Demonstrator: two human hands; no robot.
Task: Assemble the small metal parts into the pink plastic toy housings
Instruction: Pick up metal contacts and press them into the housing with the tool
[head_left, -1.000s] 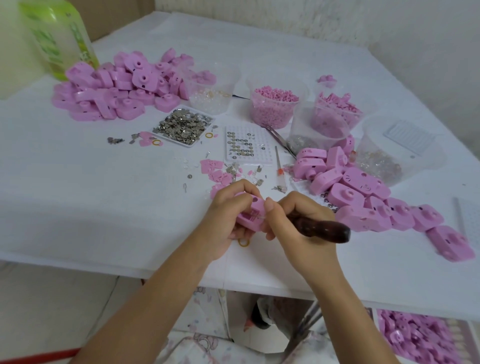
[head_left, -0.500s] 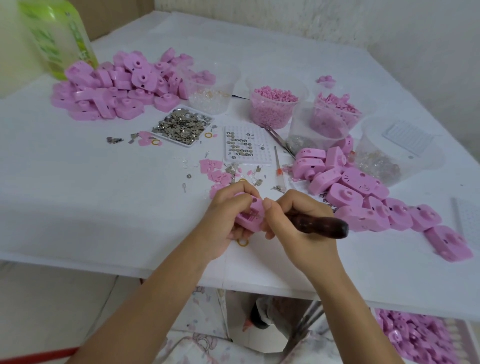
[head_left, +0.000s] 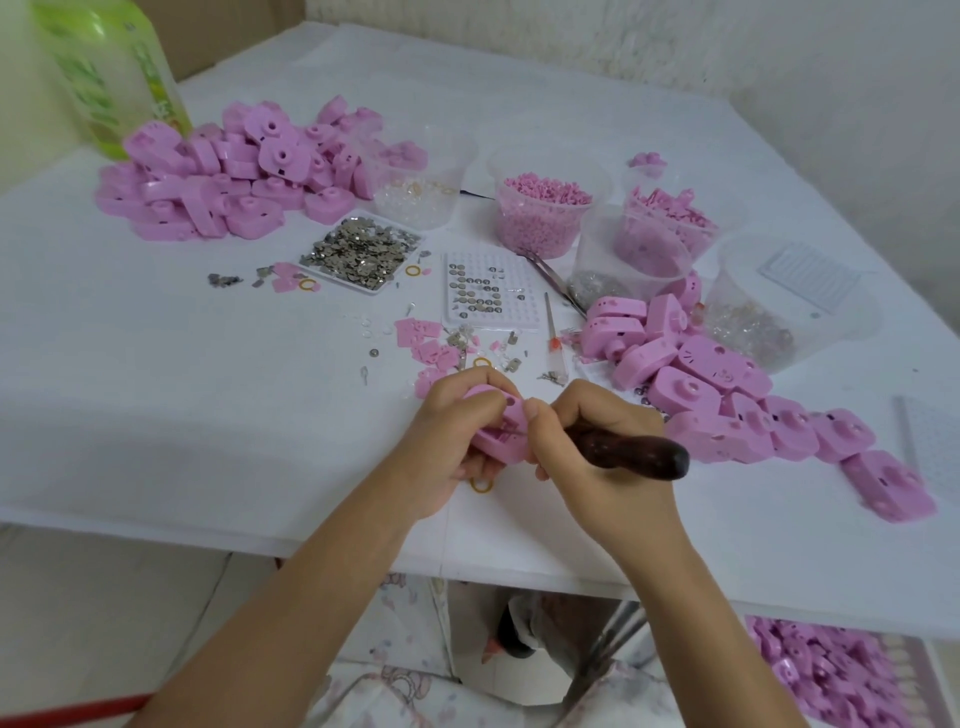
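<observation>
Pink housing (head_left: 503, 437) sits clasped in my left grip (head_left: 451, 441) near the front edge of the desk (head_left: 208, 426); my right grip (head_left: 597, 460) pinches the wooden-handled tool (head_left: 641, 451) into it. Barely anything has moved, so the part is likely still seating.

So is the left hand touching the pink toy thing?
Touching. The head view shows the left hand gripping the pink toy housing, fingers curled over its top.

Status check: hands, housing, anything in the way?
Left hand grips pink housing. Right hand grips dark-handled tool, aimed at housing. Yellow ring beneath left hand, not obstructing.
</observation>
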